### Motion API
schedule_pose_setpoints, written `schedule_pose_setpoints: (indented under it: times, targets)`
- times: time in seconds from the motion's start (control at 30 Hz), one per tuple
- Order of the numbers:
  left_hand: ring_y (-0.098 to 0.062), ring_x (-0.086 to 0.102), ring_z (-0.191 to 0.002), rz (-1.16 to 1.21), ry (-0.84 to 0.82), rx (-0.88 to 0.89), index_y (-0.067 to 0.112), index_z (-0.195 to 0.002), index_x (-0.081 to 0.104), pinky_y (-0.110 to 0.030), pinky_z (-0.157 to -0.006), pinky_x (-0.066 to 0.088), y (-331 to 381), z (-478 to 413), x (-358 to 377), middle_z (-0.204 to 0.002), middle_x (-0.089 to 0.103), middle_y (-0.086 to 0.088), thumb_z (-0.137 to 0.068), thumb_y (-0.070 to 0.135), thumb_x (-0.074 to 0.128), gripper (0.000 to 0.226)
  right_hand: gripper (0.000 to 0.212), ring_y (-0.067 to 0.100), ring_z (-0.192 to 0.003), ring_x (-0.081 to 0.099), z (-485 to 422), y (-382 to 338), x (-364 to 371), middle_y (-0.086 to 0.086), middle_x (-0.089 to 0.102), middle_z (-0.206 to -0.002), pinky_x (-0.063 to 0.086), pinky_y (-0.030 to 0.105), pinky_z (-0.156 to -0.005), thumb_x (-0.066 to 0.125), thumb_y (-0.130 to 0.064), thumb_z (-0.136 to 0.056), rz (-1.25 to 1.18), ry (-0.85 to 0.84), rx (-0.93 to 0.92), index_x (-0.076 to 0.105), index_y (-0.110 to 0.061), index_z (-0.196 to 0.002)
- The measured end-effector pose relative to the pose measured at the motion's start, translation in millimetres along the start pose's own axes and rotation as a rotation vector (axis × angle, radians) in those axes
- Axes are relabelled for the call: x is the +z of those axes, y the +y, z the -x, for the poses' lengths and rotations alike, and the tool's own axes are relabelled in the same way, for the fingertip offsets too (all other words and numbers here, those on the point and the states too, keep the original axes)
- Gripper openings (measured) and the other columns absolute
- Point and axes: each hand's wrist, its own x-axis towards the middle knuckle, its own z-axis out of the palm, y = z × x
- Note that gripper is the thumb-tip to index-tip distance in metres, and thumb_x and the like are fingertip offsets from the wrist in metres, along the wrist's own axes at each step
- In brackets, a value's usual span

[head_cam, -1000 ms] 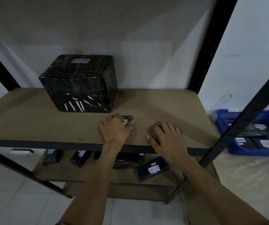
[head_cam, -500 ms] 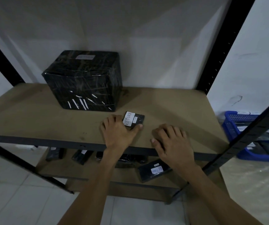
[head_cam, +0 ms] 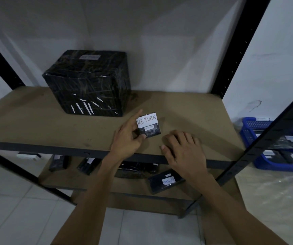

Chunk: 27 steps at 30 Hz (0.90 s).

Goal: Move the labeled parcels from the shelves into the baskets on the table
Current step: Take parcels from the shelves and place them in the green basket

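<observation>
The left hand (head_cam: 128, 138) gripped a small parcel (head_cam: 149, 125) labeled RETURN while the right hand (head_cam: 183, 149) lay flat, unclenched, on the shelf (head_cam: 36, 121).

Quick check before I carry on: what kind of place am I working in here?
Probably a small parcel storeroom or returns area: a metal rack with board shelves, black-wrapped parcels, one labelled RETURN, and a blue basket holding more.
</observation>
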Motion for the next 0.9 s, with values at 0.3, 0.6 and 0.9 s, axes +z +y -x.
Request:
schedule_pose_setpoints:
  times: [0.3, 0.6, 0.9]
  targets:
    - [-0.006, 0.061, -0.111, 0.064, -0.015, -0.024, 0.048, -0.130, 0.041, -0.040, -0.103, 0.046, -1.0, -2.2, -2.4, -0.115, 0.067, 0.014, -0.078, -0.002, 0.069, 0.078, 0.035, 0.021, -0.097, 0.052, 3.6, 0.1, -2.6, 0.001, 0.056, -0.116, 0.037, 0.033, -0.082, 0.036, -0.047, -0.095, 0.010, -0.016, -0.004, 0.056, -0.022, -0.109]
    - [0.013, 0.059, -0.095, 0.050, 0.017, -0.107, 0.012, -0.137, 0.044, -0.006, -0.083, 0.041, 15.7, 5.9, -6.3, -0.102, 0.063, 0.017, -0.086, -0.002, 0.062, 0.056, 0.063, 0.024, -0.132, 0.039, 11.7, 1.1, -19.7, 0.006, 0.046, -0.141, 0.024, 0.039, -0.111, 0.022, -0.056, -0.088, -0.195, -0.209, -0.002, 0.052, -0.016, -0.127]
    - [-0.011, 0.068, -0.081, 0.143, 0.192, -0.175, 0.026, -0.093, 0.060, -0.025, -0.077, 0.053, 55.0, 82.0, 2.4, -0.086, 0.072, 0.004, -0.084, -0.006, 0.059, 0.034, 0.043, 0.018, -0.129, 0.040, 59.2, 11.2, -63.9, 0.000, 0.047, -0.138, 0.027, 0.030, -0.107, 0.055, -0.037, -0.090, -0.346, -0.325, -0.050, 0.051, -0.020, -0.129]
